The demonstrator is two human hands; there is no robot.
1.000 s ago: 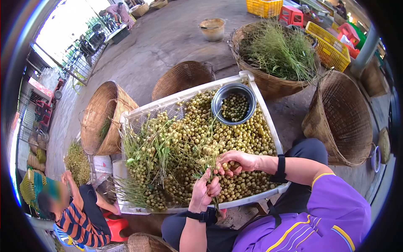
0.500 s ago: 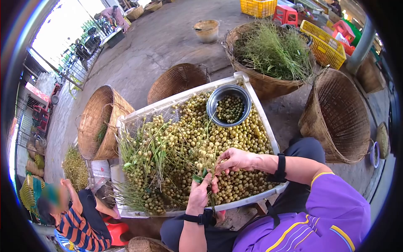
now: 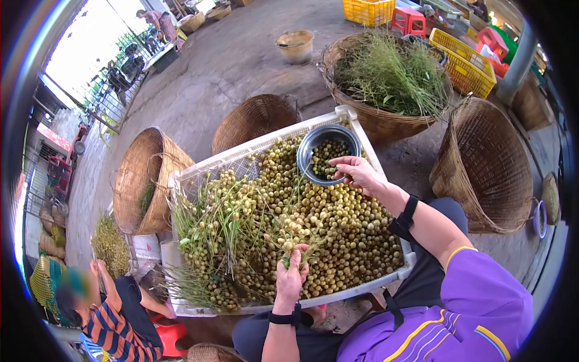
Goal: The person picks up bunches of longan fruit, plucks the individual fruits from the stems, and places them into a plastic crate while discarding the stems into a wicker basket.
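Note:
My left hand (image 3: 291, 279) is closed round the stems of a bunch of small round yellowish fruits (image 3: 292, 236), just above the near side of a white plastic crate (image 3: 301, 300). Over the right rim of a metal bowl (image 3: 304, 149) is my right hand (image 3: 356, 173), its thumb and fingertips drawn together. Whatever may be between them is too small to tell. Darker, greener small fruits (image 3: 325, 158) lie in the bowl. The bowl rests on loose fruits (image 3: 356, 235) inside the crate, with stemmed bunches (image 3: 223, 223) heaped at the left.
Wicker baskets stand around the crate: one on the left (image 3: 136, 181), one behind (image 3: 247, 123), one on the right (image 3: 482, 163). Another basket (image 3: 386, 123) holds green stalks (image 3: 392, 75). A person in a striped shirt (image 3: 120, 326) sits at lower left, hands at a fruit pile (image 3: 110, 244).
My right hand has left the bunch by my left hand and moved up and away to the metal bowl. My left hand still holds the bunch, nearly in place.

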